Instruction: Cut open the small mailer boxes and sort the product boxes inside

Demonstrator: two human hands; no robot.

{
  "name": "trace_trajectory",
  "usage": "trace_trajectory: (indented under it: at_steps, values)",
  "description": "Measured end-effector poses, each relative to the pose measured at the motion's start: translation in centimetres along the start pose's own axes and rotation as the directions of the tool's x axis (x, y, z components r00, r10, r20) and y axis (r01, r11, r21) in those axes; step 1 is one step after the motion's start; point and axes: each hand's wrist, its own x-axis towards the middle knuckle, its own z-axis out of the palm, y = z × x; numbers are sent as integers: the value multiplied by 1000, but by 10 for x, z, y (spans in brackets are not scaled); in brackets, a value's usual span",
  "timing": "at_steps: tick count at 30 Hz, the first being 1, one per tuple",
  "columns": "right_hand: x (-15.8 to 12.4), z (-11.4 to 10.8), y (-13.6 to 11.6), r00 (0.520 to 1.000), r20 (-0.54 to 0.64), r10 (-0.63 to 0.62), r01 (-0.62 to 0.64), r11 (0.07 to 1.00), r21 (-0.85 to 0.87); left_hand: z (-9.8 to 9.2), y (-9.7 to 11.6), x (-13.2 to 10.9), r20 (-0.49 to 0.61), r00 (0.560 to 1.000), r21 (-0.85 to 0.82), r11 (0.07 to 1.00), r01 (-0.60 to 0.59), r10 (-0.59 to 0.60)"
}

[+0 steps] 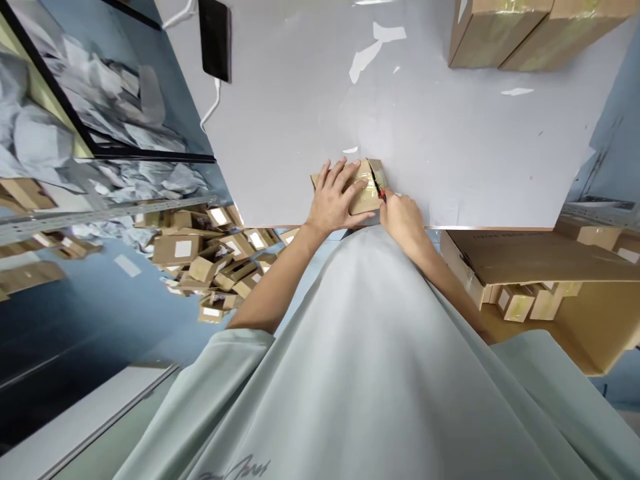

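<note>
A small brown cardboard box (371, 193) with clear tape lies at the near edge of the table (300, 120). My left hand (336, 199) rests on its top with the fingers spread, pressing it against the table. Closed around a red and black box cutter (383, 194) is my right hand (401, 217), at the box's right side. Most of the cutter is hidden in the fist. A dark slit runs along the tape there, and the flap beside it stands slightly raised.
Two taped boxes (530, 33) stand at the table's back right. A phone (215, 40) with a white cable lies back left, and scraps of white paper (365, 60) are scattered around. Many small boxes (220, 253) are piled below left; a large open carton (590, 320) is below right.
</note>
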Motion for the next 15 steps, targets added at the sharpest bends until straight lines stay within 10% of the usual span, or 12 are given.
trace_trajectory:
  at_steps: [3, 7, 15]
  values:
    - [-1, 3, 13, 999, -14, -35, 35, 998, 49, 9, 10, -12, -186, 973, -49, 990, 132, -139]
    - [-17, 6, 26, 997, -6, -75, 75, 996, 46, 30, 5, -27, -449, 802, -162, 918, 361, -394]
    - [-2, 13, 78, 972, -237, -8, 86, 943, 322, 16, -51, -42, -493, 719, -281, 872, 402, -490]
